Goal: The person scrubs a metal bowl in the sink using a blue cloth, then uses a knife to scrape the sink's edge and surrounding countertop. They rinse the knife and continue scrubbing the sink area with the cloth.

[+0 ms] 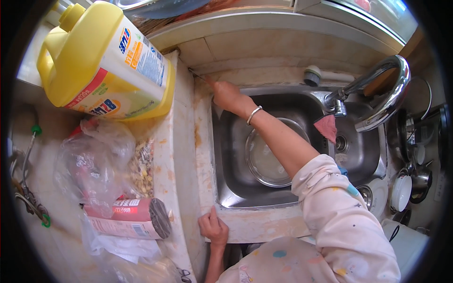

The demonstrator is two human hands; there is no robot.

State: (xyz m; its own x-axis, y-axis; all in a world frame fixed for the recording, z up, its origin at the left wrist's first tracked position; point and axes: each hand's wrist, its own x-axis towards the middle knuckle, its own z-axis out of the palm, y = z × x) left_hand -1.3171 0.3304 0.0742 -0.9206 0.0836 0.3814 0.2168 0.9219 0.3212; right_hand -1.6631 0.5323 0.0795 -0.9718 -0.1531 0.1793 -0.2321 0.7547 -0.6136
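My right hand [231, 99] reaches across the sink to its far left corner. Its fingers are closed on a thin dark tool [199, 75], whose tip touches the joint where the tiled ledge meets the wall; most of the tool is hidden by the hand. A metal bangle [253, 115] circles that wrist. My left hand [214, 228] rests at the front left edge of the counter, fingers curled and index finger extended, with nothing visible in it. Below my right forearm, a round clear bowl [249, 155] of cloudy liquid stands in the steel sink [230, 191].
A chrome faucet [403, 81] arches over the smaller basin, with a pink cloth [327, 129] hanging below. Behind lies a white-handled brush [313, 76]. At left are a large yellow detergent jug [85, 53], plastic bags [95, 162] and a wrapped noodle pack [122, 218]. Dishes [401, 192] crowd the right.
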